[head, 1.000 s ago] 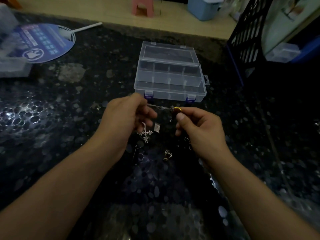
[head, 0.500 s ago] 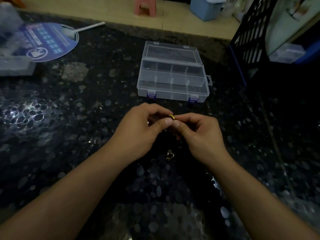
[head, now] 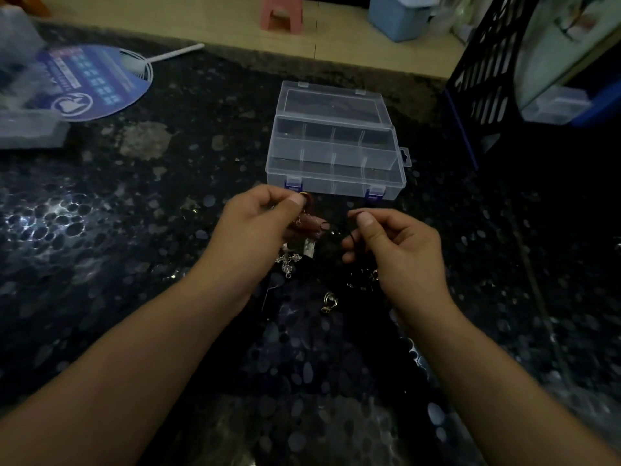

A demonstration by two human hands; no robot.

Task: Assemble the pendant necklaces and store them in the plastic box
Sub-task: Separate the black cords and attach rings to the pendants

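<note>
- Two hands at work above a dark speckled table (head: 100,230); clear plastic box (head: 336,153) stands lid-open just beyond them, compartments look unfilled
- Left hand (head: 255,227): thumb and forefinger pinch a small gold ring (head: 305,197) at the top of a reddish pendant (head: 309,225), which hangs below the fingertips; light, rigid piece, probably slick, so the ring is the sound place to hold
- Beneath that hand, on the table: silver cross pendant (head: 288,260) and a small silver tag (head: 309,248), both tiny, thin, likely easy to bend or lose
- Gold clasp-like charm (head: 329,301) lies between the forearms, loose
- Right hand (head: 396,250): thumb and forefinger closed on a thin black cord (head: 352,237); limp, near-weightless, hard to see against the table; judge it best held close to its free end for threading
</note>
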